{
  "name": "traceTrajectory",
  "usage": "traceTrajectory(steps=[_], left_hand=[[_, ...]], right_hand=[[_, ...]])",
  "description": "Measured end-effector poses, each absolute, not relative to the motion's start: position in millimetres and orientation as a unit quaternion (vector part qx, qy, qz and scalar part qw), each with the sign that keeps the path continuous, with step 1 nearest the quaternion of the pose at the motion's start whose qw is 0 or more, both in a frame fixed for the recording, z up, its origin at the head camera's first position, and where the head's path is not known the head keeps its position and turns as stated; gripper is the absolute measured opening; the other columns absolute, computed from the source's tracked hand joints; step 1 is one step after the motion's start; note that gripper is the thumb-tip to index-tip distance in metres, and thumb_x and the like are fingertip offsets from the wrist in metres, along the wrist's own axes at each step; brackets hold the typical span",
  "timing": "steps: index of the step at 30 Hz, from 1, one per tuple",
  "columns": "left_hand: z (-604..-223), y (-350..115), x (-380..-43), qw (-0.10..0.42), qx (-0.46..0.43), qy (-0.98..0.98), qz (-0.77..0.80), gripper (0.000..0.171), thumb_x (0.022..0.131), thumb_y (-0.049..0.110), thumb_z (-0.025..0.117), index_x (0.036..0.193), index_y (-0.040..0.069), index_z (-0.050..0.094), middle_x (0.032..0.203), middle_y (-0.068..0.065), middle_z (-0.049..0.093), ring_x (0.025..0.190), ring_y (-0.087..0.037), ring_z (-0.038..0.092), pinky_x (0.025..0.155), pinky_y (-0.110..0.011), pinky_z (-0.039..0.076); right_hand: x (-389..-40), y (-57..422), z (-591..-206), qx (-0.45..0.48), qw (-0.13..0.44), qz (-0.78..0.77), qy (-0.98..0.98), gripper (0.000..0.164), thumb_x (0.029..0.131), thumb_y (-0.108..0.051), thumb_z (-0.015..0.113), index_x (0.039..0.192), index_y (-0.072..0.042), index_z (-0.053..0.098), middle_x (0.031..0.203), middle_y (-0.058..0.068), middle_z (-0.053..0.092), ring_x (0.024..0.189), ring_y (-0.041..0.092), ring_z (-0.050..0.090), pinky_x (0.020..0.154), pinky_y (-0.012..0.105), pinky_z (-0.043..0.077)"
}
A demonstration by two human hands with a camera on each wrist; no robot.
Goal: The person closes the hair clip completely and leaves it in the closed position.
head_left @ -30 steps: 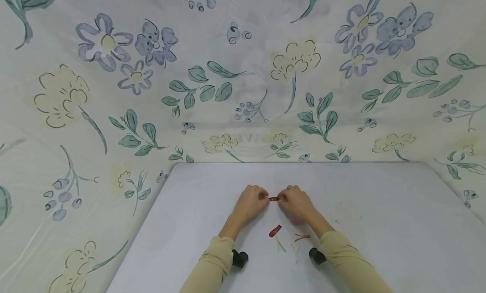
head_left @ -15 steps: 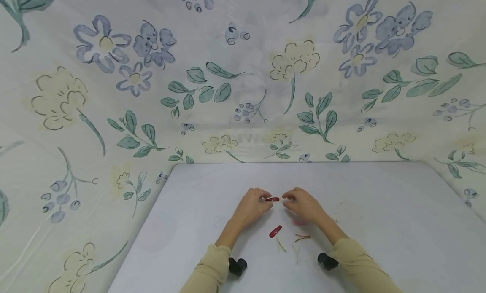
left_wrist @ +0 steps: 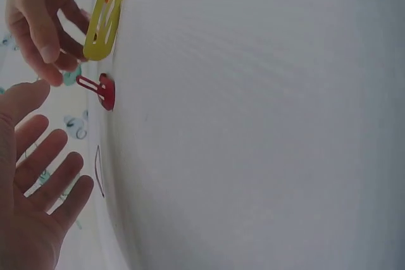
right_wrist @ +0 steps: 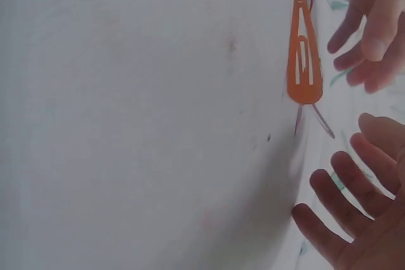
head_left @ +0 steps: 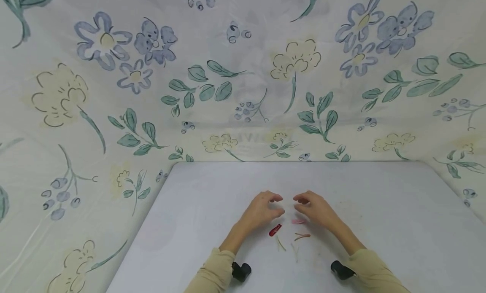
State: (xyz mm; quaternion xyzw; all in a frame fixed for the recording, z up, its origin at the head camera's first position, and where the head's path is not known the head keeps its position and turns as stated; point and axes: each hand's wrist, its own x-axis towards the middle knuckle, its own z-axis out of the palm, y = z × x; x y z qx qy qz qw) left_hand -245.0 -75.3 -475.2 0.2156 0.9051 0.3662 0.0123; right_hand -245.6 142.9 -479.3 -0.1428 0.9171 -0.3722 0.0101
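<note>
My left hand hovers above the white table with its fingers relaxed and parted. Facing it across a small gap is my right hand, fingers also loosely spread and nothing between them. In front of the hands lie a red hair clip, a pink hair clip close below the right fingers, and an orange hair clip. A yellow hair clip and a pale one lie nearest me. In the left wrist view the red clip stands snapped apart, and a thin dark outline shows past the left fingertips.
The white tabletop reaches back to a wall of flowered sheeting, which also runs along the left side. Black wrist cameras stick out inward from the left cuff and the right cuff.
Both hands held a small red hair clip between them; the right let go first, then the left. The hands have drawn apart and nearer me, and that clip no longer shows in the head view.
</note>
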Motion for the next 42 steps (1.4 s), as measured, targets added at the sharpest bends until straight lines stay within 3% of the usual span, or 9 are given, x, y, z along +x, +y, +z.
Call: traceTrajectory(steps=[10,21,34,42], left_hand=[[-476,-62,-238,0.031,0.23,0.908,0.348,0.038,0.089,0.029,0.072,0.123,0.014,0.067,0.122,0.0,0.065,0.118,-0.019,0.057,0.101,-0.038,0.046],[-480,-54,-235,0.045,0.254,0.913,0.314,0.038,0.087,0.03,0.075,0.121,0.014,0.068,0.117,0.003,0.067,0.115,-0.016,0.058,0.099,-0.034,0.047],[-486,-47,-234,0.025,0.287,0.922,0.258,0.032,0.087,0.027,0.074,0.116,0.014,0.071,0.112,0.001,0.068,0.11,-0.014,0.058,0.098,-0.03,0.046],[-487,-45,-234,0.021,0.296,0.924,0.243,0.027,0.086,0.023,0.073,0.111,0.013,0.074,0.105,0.002,0.068,0.106,-0.014,0.057,0.096,-0.027,0.045]], right_hand=[[-230,158,-486,-0.18,-0.002,-0.357,0.917,0.022,0.092,-0.016,0.068,0.11,-0.005,0.071,0.102,0.004,0.067,0.1,0.025,0.063,0.092,0.046,0.051],[-216,159,-484,-0.164,0.016,-0.342,0.925,0.023,0.089,-0.01,0.071,0.111,-0.005,0.07,0.107,0.006,0.067,0.106,0.027,0.062,0.097,0.047,0.05],[-216,158,-495,-0.213,-0.021,-0.302,0.929,0.022,0.083,-0.007,0.074,0.105,-0.005,0.072,0.098,0.002,0.067,0.102,0.028,0.059,0.094,0.05,0.047],[-215,154,-494,-0.197,-0.012,-0.266,0.943,0.019,0.079,-0.006,0.077,0.097,-0.008,0.073,0.093,0.0,0.062,0.097,0.024,0.056,0.089,0.046,0.049]])
